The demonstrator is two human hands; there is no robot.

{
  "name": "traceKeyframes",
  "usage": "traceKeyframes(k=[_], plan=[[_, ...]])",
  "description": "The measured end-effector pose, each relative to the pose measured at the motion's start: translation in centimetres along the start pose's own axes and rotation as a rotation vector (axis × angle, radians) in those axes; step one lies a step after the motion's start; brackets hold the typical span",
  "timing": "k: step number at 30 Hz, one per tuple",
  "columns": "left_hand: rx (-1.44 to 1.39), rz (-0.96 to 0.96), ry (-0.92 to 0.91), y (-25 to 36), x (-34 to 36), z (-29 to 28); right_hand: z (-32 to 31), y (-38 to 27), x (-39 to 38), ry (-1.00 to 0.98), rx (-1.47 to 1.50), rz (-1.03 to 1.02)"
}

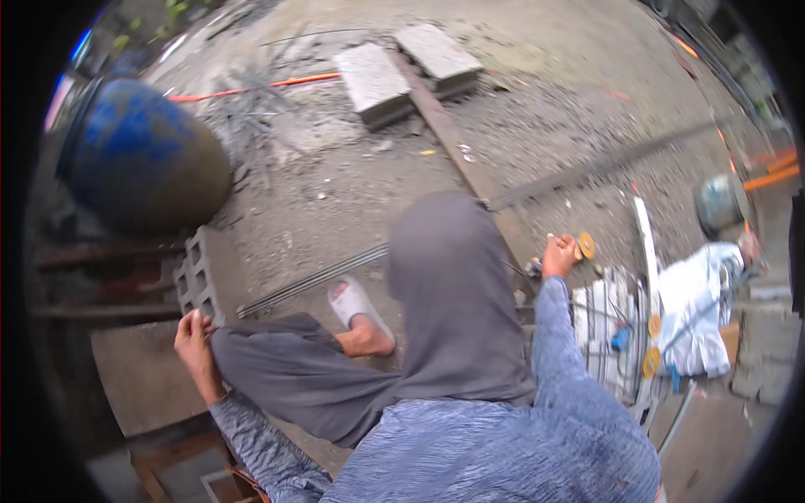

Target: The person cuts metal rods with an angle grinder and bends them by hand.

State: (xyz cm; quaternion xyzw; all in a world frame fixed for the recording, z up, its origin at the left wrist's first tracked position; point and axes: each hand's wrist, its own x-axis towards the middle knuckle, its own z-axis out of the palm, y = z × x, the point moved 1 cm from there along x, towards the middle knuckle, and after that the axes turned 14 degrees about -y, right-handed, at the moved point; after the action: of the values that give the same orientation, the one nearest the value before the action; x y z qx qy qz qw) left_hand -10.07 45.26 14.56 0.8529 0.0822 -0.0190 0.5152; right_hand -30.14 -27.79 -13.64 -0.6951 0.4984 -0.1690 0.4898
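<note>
I sit with grey-trousered legs (444, 293) bent. My left hand (194, 344) is at the outside of my left knee, beside a concrete block (210, 268), its fingers curled and closed; what they hold, if anything, is unclear. My right hand (562, 251) reaches past my right knee, fingers pinched next to a yellow disc (587, 246); what is between them is too small to make out. A small metal object (532, 267), too blurred to identify, lies just left of it. My left foot is in a pale sandal (350, 298).
A blue drum (138, 151), two pavers (369, 80) on a board (449, 126), and thin rods (319, 277) lie on gritty ground. Right are white strips (641, 235), white sacking (696, 302) and a bucket (717, 205). A wooden panel (134, 377) is at left.
</note>
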Motion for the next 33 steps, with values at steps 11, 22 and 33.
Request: traceKeyframes(k=[11,22,33], plan=[[0.413,0.259,-0.046,11.1,-5.1,8.8,14.8,-11.2,-10.8,-1.321,0.116,-0.124],[0.700,0.173,-0.839,-7.7,8.7,30.0,13.2,-9.3,9.1,-0.727,-0.631,-0.336],[0.450,-0.189,-1.099,-17.0,11.5,36.0,13.0,-7.2,17.2,-0.960,-1.193,-0.247]])
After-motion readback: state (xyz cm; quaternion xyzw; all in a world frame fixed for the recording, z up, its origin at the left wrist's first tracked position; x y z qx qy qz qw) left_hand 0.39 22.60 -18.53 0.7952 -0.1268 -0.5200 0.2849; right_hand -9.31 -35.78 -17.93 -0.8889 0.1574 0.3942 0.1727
